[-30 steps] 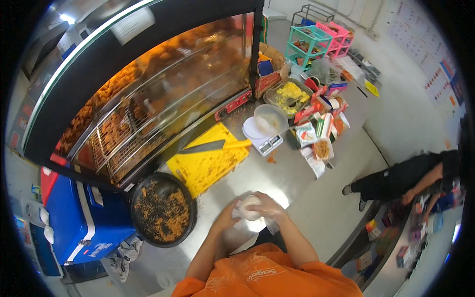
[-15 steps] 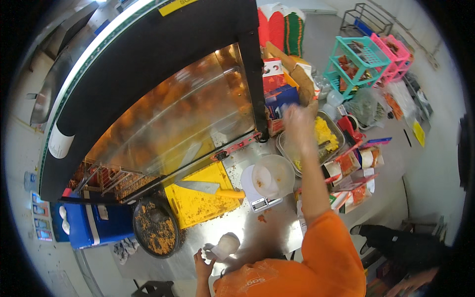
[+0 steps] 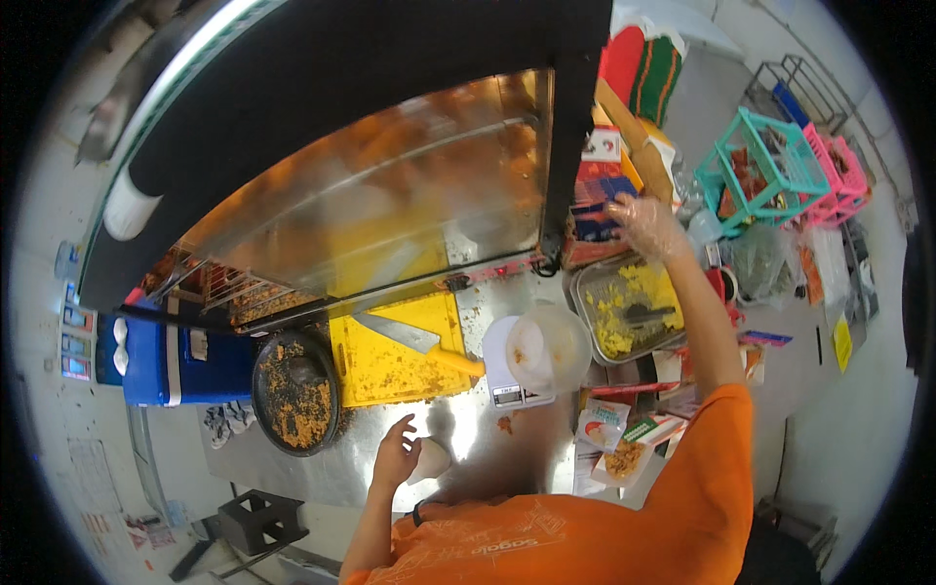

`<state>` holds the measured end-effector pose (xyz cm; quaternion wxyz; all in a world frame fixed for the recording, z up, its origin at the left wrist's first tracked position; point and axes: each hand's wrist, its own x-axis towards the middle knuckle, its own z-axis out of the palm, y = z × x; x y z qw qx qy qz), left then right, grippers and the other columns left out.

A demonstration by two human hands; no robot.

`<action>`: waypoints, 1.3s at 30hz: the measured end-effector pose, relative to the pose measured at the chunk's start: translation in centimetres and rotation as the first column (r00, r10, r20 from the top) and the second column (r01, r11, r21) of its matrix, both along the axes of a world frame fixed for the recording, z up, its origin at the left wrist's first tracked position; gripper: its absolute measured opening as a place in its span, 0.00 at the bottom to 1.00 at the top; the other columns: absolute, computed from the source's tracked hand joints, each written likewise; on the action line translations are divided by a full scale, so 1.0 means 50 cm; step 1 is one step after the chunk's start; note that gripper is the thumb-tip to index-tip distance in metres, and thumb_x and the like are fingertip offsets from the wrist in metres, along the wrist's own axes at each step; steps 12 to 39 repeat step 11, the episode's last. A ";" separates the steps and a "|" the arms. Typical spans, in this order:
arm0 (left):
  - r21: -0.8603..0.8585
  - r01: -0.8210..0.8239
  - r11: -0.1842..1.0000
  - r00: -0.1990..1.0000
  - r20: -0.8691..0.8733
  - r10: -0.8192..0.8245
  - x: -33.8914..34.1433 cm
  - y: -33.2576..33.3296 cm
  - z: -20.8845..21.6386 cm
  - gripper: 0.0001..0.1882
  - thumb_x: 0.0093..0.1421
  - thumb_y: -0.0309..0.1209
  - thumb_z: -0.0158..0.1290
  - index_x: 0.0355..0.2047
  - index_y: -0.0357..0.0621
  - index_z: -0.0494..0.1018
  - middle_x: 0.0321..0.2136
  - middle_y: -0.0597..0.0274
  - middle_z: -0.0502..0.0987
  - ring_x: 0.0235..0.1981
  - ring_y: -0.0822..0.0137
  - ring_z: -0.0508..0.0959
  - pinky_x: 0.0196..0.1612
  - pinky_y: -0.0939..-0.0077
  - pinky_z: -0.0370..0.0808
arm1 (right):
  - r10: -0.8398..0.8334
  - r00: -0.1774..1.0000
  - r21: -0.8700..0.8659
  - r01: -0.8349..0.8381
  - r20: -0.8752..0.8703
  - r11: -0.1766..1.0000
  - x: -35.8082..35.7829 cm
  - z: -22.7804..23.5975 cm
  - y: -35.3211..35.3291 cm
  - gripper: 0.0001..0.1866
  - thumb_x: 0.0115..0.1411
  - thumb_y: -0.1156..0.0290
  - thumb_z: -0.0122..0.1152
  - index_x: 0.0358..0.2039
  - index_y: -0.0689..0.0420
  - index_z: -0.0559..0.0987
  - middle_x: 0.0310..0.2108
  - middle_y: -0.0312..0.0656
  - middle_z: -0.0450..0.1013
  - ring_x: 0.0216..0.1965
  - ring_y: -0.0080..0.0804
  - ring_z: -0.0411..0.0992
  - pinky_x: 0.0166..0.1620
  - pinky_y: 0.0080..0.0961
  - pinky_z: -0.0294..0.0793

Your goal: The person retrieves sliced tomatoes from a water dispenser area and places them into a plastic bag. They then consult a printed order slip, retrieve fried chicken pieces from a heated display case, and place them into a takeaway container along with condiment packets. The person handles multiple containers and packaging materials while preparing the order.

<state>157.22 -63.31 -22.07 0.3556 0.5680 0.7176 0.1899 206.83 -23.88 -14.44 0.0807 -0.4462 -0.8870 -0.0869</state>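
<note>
My right hand [image 3: 645, 226], in a clear plastic glove, reaches over the far side of a metal tray [image 3: 575, 310] of yellow food [image 3: 658, 292]. Its fingers are apart at the edge of a dark blue box [image 3: 597, 207]; contact cannot be made out. Near the front table edge, my left hand [image 3: 396, 456] is bare, fingers spread, holding nothing. Beside it lies a rounded whitish thing [image 3: 430, 462], partly hidden by the hand. A translucent bowl [image 3: 565, 346] rests on a white kitchen scale [image 3: 500, 363]. A knife with a yellow handle [image 3: 454, 362] lies on a yellow cutting board [image 3: 390, 383].
A glass-fronted display case [image 3: 409, 185] fills the far left. A round black pan [image 3: 297, 414] of brown crumbs stands left of the board, by a blue cooler box [image 3: 156, 366]. Teal [image 3: 770, 171] and pink baskets [image 3: 846, 180] and opened packets [image 3: 624, 453] are at right.
My right hand, blurred before, has slowed near the blue box. My left hand has lifted and moved forward beside the whitish thing. The view has shifted, showing more packets at right.
</note>
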 end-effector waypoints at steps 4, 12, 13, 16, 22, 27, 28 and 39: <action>0.008 0.045 0.999 0.997 0.056 -0.046 0.032 0.023 0.052 0.27 0.61 0.25 0.58 0.61 0.45 0.69 0.42 0.55 0.80 0.31 0.63 0.82 0.35 0.70 0.80 | -0.083 0.968 0.006 0.084 0.238 0.996 -0.034 0.010 -0.004 0.03 0.53 0.71 0.63 0.25 0.55 0.82 0.36 0.47 0.78 0.39 0.46 0.79 0.42 0.46 0.78; -0.071 -0.010 0.997 0.942 0.335 0.033 -0.014 -0.049 0.140 0.29 0.65 0.37 0.57 0.66 0.50 0.64 0.49 0.53 0.78 0.44 0.58 0.82 0.46 0.66 0.80 | -0.677 0.605 -0.294 0.615 -0.419 0.731 -0.140 0.321 -0.288 0.21 0.66 0.67 0.61 0.54 0.67 0.74 0.51 0.58 0.72 0.51 0.54 0.71 0.55 0.43 0.70; -0.071 -0.010 0.997 0.942 0.335 0.033 -0.014 -0.049 0.140 0.29 0.65 0.37 0.57 0.66 0.50 0.64 0.49 0.53 0.78 0.44 0.58 0.82 0.46 0.66 0.80 | -0.677 0.605 -0.294 0.615 -0.419 0.731 -0.140 0.321 -0.288 0.21 0.66 0.67 0.61 0.54 0.67 0.74 0.51 0.58 0.72 0.51 0.54 0.71 0.55 0.43 0.70; -0.071 -0.010 0.997 0.942 0.335 0.033 -0.014 -0.049 0.140 0.29 0.65 0.37 0.57 0.66 0.50 0.64 0.49 0.53 0.78 0.44 0.58 0.82 0.46 0.66 0.80 | -0.677 0.605 -0.294 0.615 -0.419 0.731 -0.140 0.321 -0.288 0.21 0.66 0.67 0.61 0.54 0.67 0.74 0.51 0.58 0.72 0.51 0.54 0.71 0.55 0.43 0.70; -0.071 -0.010 0.997 0.942 0.335 0.033 -0.014 -0.049 0.140 0.29 0.65 0.37 0.57 0.66 0.50 0.64 0.49 0.53 0.78 0.44 0.58 0.82 0.46 0.66 0.80 | -0.677 0.605 -0.294 0.615 -0.419 0.731 -0.140 0.321 -0.288 0.21 0.66 0.67 0.61 0.54 0.67 0.74 0.51 0.58 0.72 0.51 0.54 0.71 0.55 0.43 0.70; -0.071 -0.010 0.997 0.942 0.335 0.033 -0.014 -0.049 0.140 0.29 0.65 0.37 0.57 0.66 0.50 0.64 0.49 0.53 0.78 0.44 0.58 0.82 0.46 0.66 0.80 | -0.677 0.605 -0.294 0.615 -0.419 0.731 -0.140 0.321 -0.288 0.21 0.66 0.67 0.61 0.54 0.67 0.74 0.51 0.58 0.72 0.51 0.54 0.71 0.55 0.43 0.70; -0.071 -0.010 0.997 0.942 0.335 0.033 -0.014 -0.049 0.140 0.29 0.65 0.37 0.57 0.66 0.50 0.64 0.49 0.53 0.78 0.44 0.58 0.82 0.46 0.66 0.80 | -0.677 0.605 -0.294 0.615 -0.419 0.731 -0.140 0.321 -0.288 0.21 0.66 0.67 0.61 0.54 0.67 0.74 0.51 0.58 0.72 0.51 0.54 0.71 0.55 0.43 0.70; -0.071 -0.010 0.997 0.942 0.335 0.033 -0.014 -0.049 0.140 0.29 0.65 0.37 0.57 0.66 0.50 0.64 0.49 0.53 0.78 0.44 0.58 0.82 0.46 0.66 0.80 | -0.677 0.605 -0.294 0.615 -0.419 0.731 -0.140 0.321 -0.288 0.21 0.66 0.67 0.61 0.54 0.67 0.74 0.51 0.58 0.72 0.51 0.54 0.71 0.55 0.43 0.70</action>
